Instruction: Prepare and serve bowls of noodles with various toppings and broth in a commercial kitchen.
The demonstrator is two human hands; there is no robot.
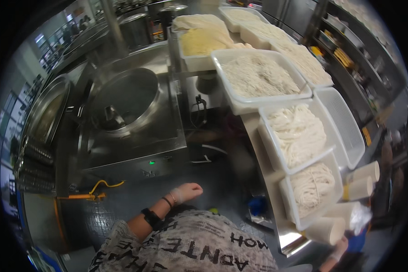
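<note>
My left hand (188,192), with a transparent glove cuff at the wrist, is in front of my body over the dark floor. Its fingers look curled, and its palm side is hidden. Low on the right, my right hand (340,247) is beside the end of a stack of pale disposable containers (323,230); whether it grips them cannot be told. Beyond that stack, a white plastic tub (294,217) holds thin noodles (312,190). Wide white noodles (297,132) fill the neighbouring tub (272,142), and a larger tub (239,102) holds more noodles (258,74).
A large round steel cooking pot (125,98) with a metal utensil (115,115) is set in the steel stove at left. A ribbed white tray (343,125) lies behind the tubs. A yellow gas pipe (81,196) runs below the stove. Shelves (353,64) stand at far right.
</note>
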